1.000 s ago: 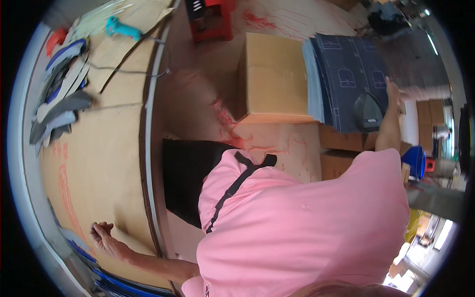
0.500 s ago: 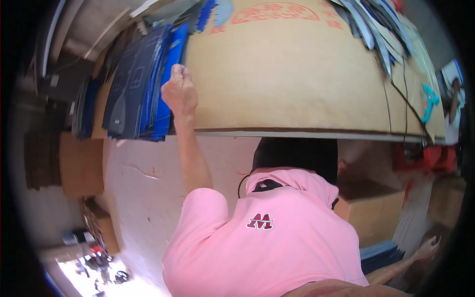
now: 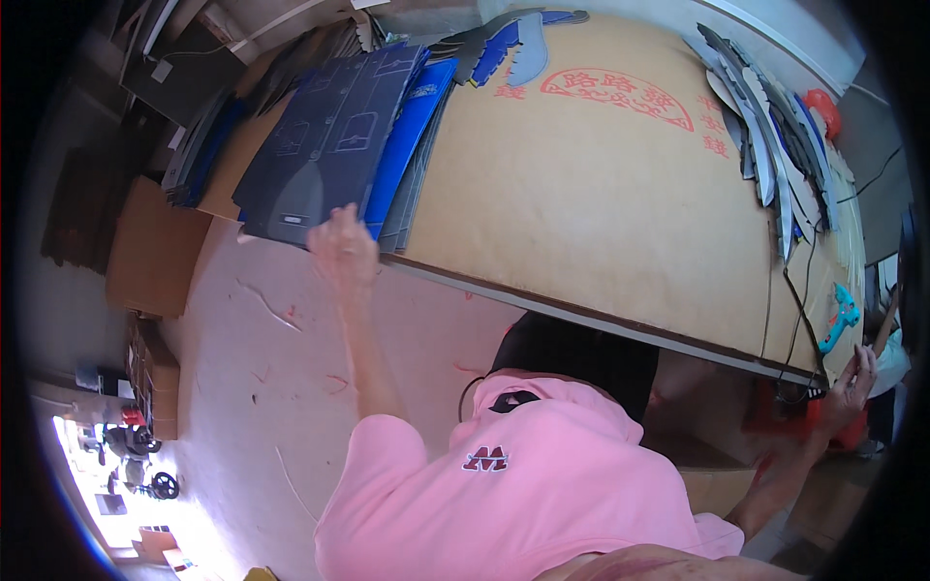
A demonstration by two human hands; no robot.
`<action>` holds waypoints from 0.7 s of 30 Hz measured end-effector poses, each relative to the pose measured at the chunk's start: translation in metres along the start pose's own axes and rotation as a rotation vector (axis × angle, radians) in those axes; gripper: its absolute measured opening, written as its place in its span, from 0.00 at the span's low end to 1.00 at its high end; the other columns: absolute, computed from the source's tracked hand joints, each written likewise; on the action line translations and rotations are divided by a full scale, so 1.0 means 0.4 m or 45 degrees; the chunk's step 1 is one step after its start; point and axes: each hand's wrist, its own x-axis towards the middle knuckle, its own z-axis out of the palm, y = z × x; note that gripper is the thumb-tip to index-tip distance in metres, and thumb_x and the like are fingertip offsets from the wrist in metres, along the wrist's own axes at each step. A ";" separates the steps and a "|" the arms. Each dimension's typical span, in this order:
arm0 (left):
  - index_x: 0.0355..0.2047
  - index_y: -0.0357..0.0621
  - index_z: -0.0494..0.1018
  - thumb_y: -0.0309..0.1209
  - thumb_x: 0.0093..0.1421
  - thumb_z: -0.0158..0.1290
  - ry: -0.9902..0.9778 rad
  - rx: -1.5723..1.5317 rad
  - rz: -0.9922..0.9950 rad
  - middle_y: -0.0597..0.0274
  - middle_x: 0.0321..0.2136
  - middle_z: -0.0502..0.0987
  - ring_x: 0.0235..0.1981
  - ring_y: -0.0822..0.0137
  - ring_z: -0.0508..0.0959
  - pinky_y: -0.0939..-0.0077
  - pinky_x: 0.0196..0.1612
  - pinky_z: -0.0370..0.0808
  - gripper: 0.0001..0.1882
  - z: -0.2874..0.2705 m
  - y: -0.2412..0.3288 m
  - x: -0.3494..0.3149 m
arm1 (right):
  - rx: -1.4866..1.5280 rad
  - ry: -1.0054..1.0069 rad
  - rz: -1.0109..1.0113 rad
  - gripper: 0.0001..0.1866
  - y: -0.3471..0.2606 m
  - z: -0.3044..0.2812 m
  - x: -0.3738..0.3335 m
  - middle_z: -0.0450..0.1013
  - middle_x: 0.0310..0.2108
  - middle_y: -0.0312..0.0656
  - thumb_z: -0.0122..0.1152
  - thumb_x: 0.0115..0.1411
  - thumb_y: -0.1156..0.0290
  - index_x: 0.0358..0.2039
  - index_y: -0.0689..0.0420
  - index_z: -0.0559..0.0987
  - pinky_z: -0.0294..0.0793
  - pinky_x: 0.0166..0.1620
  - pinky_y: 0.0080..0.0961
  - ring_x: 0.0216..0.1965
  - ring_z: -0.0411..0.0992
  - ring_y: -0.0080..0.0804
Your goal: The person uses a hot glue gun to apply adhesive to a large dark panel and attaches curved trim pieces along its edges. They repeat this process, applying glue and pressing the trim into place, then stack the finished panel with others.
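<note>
My left hand (image 3: 346, 247) is at the near edge of a stack of large flat sheets on the table's left end. Its fingers are curled over the edge of the top dark grey sheet (image 3: 325, 145), which carries pale outlines. A bright blue sheet (image 3: 407, 136) shows from under it on the right, with thin grey sheets below. On the far right, my right hand (image 3: 852, 380) touches the table's near corner, fingers stretched out and apart, nothing seen in them. Close by lies a turquoise glue gun (image 3: 841, 318) with a dark cord.
Brown cardboard (image 3: 581, 194) with red print covers the table. Curved grey and white cut pieces (image 3: 765, 145) lie at its back right, blue and grey ones (image 3: 499, 48) at the back. A cardboard box (image 3: 160, 247) stands left, and a red stool (image 3: 794, 416) is under the right end.
The view has turned, tilting the table edge. My left hand has moved from the blue sheets to the dark sheet's near edge. My right hand has come up from low right to the table corner.
</note>
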 end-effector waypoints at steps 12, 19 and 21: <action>0.36 0.44 0.76 0.25 0.44 0.54 0.435 -0.204 0.302 0.60 0.32 0.79 0.25 0.68 0.74 0.73 0.30 0.69 0.15 -0.044 0.358 0.000 | 0.362 -0.257 0.153 0.09 -0.076 0.005 0.002 0.73 0.41 0.45 0.50 0.61 0.82 0.41 0.64 0.76 0.69 0.48 0.29 0.45 0.71 0.37; 0.31 0.46 0.75 0.27 0.44 0.53 0.278 -0.546 0.463 0.65 0.22 0.73 0.22 0.66 0.72 0.71 0.26 0.67 0.11 -0.101 0.517 -0.060 | 1.209 -0.735 0.675 0.15 -0.334 0.106 0.040 0.72 0.37 0.41 0.49 0.65 0.72 0.49 0.63 0.72 0.70 0.35 0.18 0.31 0.70 0.24; 0.29 0.46 0.74 0.27 0.45 0.53 0.123 -0.613 0.545 0.65 0.21 0.72 0.22 0.65 0.72 0.71 0.26 0.67 0.08 -0.122 0.542 -0.087 | 1.514 -1.051 0.758 0.21 -0.448 0.154 0.060 0.73 0.36 0.44 0.47 0.66 0.63 0.55 0.62 0.69 0.72 0.32 0.19 0.30 0.71 0.23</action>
